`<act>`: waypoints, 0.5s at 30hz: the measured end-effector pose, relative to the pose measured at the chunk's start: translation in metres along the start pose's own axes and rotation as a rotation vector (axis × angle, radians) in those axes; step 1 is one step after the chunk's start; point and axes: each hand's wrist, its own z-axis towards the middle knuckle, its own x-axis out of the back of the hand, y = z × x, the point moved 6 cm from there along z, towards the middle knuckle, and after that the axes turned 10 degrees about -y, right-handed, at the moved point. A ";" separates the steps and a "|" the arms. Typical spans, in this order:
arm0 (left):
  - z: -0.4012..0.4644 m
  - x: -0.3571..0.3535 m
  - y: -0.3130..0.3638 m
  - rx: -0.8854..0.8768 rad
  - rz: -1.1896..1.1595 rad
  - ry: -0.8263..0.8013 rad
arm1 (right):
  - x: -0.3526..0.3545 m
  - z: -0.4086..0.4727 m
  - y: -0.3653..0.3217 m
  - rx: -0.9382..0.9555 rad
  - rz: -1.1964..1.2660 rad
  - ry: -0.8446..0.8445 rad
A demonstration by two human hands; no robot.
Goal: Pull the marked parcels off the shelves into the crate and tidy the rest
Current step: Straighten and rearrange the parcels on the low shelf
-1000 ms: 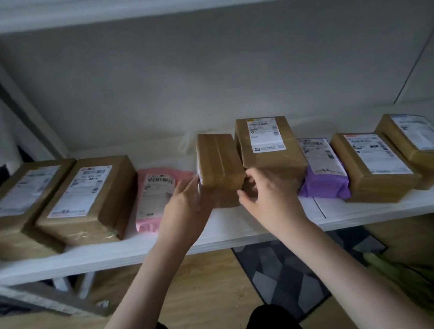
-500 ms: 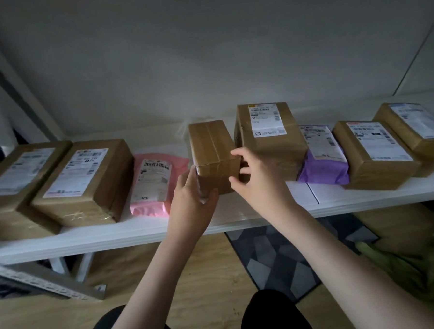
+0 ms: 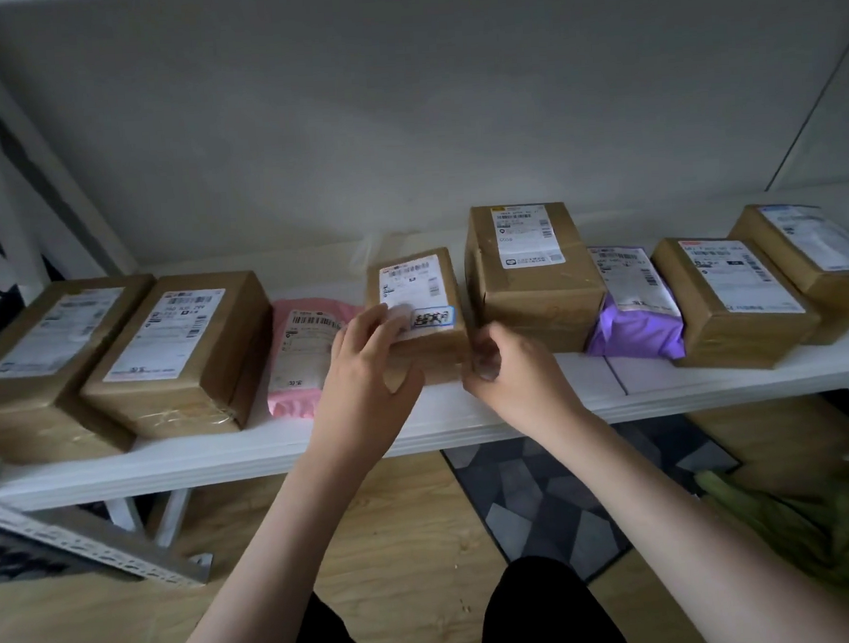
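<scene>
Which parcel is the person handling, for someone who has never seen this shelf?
On the white shelf, find the pink mailer. Just right of it is the small brown box between both hands; only its label carries an extra blue-edged sticker.

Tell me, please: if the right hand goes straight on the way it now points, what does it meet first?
The right hand points up and left at the small brown box, which it seems already to touch at the near right corner.

Two bare forearms rise from the bottom of the frame, with no sleeves, watch or rings visible on them. The left hand (image 3: 366, 373) and right hand (image 3: 514, 380) wear no gloves. Black trousers cover both knees at the bottom centre.
</scene>
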 end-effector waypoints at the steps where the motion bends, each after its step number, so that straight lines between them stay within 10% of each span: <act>1: 0.000 -0.001 -0.001 -0.004 -0.013 -0.001 | 0.003 0.001 0.000 0.012 -0.038 -0.005; 15: 0.024 -0.015 -0.042 0.176 -0.184 -0.171 | -0.001 0.019 -0.007 -0.026 -0.225 -0.084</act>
